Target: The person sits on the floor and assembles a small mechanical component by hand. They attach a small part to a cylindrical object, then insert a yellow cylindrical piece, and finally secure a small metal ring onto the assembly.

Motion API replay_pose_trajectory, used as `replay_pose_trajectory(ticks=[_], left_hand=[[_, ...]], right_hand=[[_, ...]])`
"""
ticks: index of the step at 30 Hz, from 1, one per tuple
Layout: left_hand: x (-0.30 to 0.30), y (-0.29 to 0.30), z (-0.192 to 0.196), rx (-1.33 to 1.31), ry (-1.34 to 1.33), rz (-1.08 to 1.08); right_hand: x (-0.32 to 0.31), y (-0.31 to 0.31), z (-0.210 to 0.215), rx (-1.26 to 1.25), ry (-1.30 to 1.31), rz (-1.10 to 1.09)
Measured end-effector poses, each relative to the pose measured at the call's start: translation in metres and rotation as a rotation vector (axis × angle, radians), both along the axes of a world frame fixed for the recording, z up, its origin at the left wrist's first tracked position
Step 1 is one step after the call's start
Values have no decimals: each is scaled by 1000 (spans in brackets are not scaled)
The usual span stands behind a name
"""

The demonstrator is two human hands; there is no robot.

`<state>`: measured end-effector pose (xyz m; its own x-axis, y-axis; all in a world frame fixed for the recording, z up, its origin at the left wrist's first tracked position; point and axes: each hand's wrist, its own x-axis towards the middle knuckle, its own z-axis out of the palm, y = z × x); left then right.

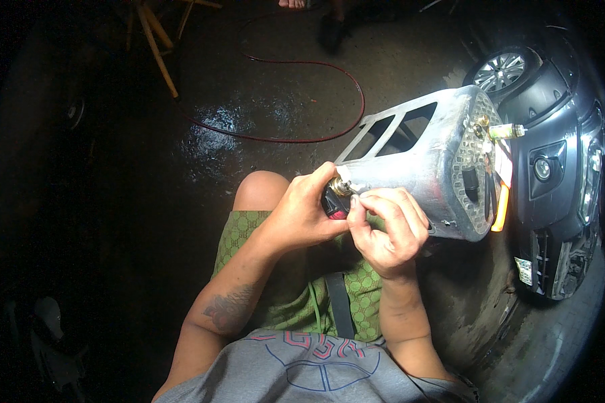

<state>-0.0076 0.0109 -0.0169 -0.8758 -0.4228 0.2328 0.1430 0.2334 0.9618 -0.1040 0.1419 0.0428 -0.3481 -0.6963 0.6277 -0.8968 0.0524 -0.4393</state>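
In front of my knees, my left hand (299, 213) is wrapped round a small black device (329, 203) with a reddish patch at its lower end. A round brass-coloured fitting (341, 187) sticks out of its upper end. My right hand (393, 232) is closed in a pinch of thumb and forefinger beside that fitting. Whatever lies between those fingertips is too small to make out. Just beyond both hands is a worn grey plastic stool (427, 161). On its bumpy top lie small brass pieces (481, 126), a clear cylinder with a metal end (507, 131) and a black piece (471, 185).
An orange handle (501, 208) and a white piece (503, 164) lie at the stool's right edge. A dark grey car (558, 161) stands close on the right. A red hose (302, 141) curves over the wet floor. Wooden legs (156, 54) and another person's foot (292, 4) show far off.
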Motion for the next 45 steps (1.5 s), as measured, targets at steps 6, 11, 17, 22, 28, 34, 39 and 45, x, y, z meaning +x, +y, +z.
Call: replay_pose_trajectory(ticks=[6, 11, 17, 22, 28, 34, 39, 45], left_hand=[[1, -3, 2, 0, 13, -17], [2, -4, 3, 23, 6, -30], [2, -4, 3, 44, -20, -30], [3, -4, 4, 62, -42, -36], [3, -4, 5, 61, -17, -17], [4, -4, 5, 77, -39, -32], [3, -2, 2, 91, -15, -14], [3, -2, -2, 69, 1, -8]], right_hand=[[-6, 8, 1, -54, -257, -129], [-10, 10, -1, -35, -408, -29], [-10, 10, 0, -77, -560, -25], [-17, 9, 3, 42, -495, -15], [-18, 17, 1, 15, -643, 57], [-18, 17, -2, 66, -669, 11], [-15, 10, -5, 22, -684, 18], [-10, 4, -5, -11, -603, 35]])
